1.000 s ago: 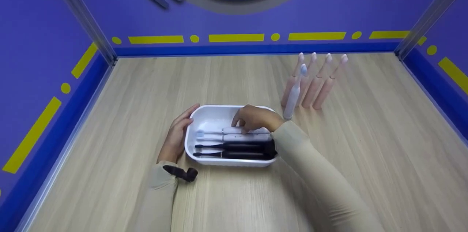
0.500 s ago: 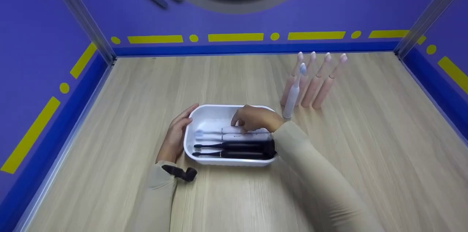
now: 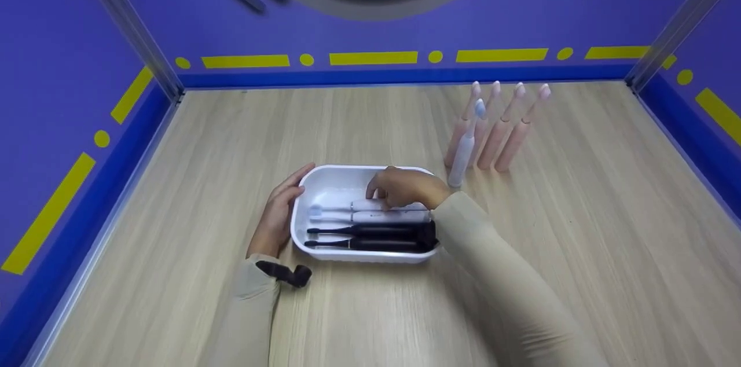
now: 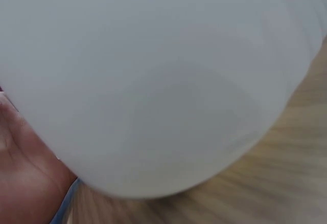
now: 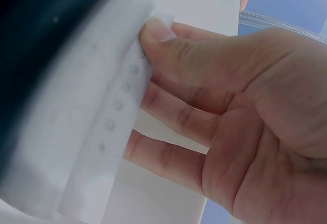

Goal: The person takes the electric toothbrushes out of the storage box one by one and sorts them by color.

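Observation:
A white tray sits mid-table and holds two white electric toothbrushes and two black ones, all lying flat. My right hand reaches into the tray and grips the upper white toothbrush. In the right wrist view, the right hand has its thumb on the white toothbrush handle and its fingers curled behind it, with a black handle alongside. My left hand rests flat against the tray's left wall. In the left wrist view, the tray wall fills the frame, and my left hand shows only as a palm.
Several pink toothbrushes stand upright at the back right, with one white toothbrush in front of them, just beyond the tray's far right corner. Purple walls enclose the wooden table on three sides.

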The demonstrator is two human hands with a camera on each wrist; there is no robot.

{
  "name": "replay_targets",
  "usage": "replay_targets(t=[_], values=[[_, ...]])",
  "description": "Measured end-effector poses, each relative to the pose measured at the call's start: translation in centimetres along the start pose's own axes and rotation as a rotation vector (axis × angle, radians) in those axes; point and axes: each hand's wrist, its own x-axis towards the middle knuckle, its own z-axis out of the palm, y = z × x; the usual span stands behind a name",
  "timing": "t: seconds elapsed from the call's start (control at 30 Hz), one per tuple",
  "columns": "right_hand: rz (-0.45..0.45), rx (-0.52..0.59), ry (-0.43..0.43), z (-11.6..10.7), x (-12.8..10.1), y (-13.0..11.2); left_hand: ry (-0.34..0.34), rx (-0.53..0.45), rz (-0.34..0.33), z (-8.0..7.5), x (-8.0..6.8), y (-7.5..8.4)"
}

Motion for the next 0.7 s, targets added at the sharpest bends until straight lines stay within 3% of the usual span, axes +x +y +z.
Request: replay_targets(t=[0.43, 0.7], values=[[0.06, 0.032, -0.03, -0.42, -0.52, -0.25, -0.01, -0.005, 0.007, -0.02, -0.11, 0.03], [0.006, 0.046, -0.017, -0.85, -0.67, -0.3, -0.017, -0.009, 0.016, -0.1, 0.05, -0.01]])
